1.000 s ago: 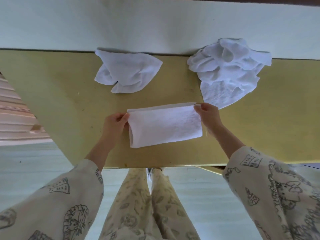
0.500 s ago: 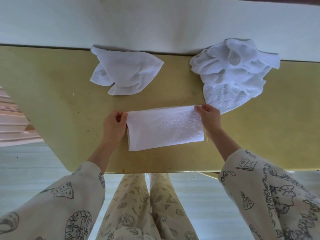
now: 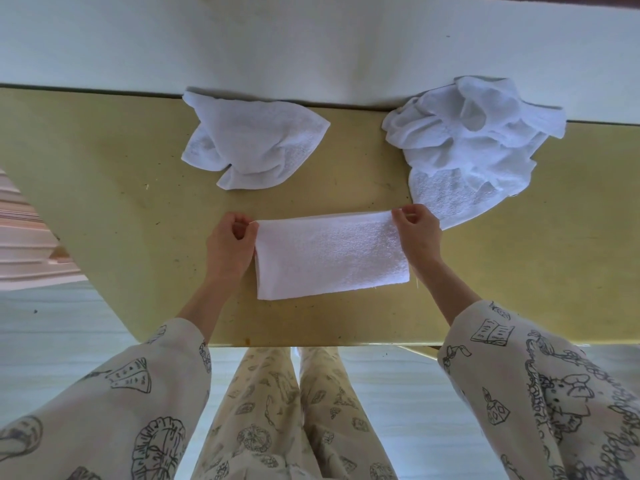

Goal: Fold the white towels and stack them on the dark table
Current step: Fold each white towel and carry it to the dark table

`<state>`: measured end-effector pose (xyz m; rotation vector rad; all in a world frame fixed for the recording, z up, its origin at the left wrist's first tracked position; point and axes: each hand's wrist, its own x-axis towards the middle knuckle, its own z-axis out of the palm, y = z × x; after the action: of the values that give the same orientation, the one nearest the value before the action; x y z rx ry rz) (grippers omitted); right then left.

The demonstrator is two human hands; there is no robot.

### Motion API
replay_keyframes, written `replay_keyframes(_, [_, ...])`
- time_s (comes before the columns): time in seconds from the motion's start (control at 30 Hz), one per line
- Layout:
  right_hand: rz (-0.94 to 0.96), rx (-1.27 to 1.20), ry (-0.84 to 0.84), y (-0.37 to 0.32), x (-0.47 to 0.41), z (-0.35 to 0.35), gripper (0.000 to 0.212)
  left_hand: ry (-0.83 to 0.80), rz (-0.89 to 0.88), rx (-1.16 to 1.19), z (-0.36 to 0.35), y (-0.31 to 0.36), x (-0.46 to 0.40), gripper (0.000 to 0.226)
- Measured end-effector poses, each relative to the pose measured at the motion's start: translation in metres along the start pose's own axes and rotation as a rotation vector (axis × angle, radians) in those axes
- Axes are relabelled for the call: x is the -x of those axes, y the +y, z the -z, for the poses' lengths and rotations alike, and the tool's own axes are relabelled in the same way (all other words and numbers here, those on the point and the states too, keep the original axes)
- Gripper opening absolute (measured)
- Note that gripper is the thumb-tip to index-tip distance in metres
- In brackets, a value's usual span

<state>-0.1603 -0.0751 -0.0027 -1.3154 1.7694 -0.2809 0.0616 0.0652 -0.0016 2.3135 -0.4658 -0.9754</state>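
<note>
Folded towel sits flat in the middle of the yellowish desk, near the front edge, folded into a long rectangle w/ the fold running along the near side. From my feed the left hand pinches the far-left corner and the right hand pinches the far-right corner, fingers curled on the fabric on both sides. Further back there's a loosely crumpled towel left of center, right up against the pale wall. Bigger pile of crumpled towels at back right, its near edge just beside the right hand, maybe touching, can't tell tbh. Patterned sleeves and trousers fill the bottom of the view.
</note>
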Motion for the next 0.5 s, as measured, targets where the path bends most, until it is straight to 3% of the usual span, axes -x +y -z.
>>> replay_keyframes(0.33, [0.128,0.165,0.049,0.001,0.000,0.005,0.018,0.053,-0.038,-0.088,0.001,0.002,0.003,0.018])
replay_keyframes(0.5, [0.551,0.469,0.059,-0.002,0.004,-0.006,0.015,0.083,-0.379,-0.443,-0.011,0.011,0.010,0.017])
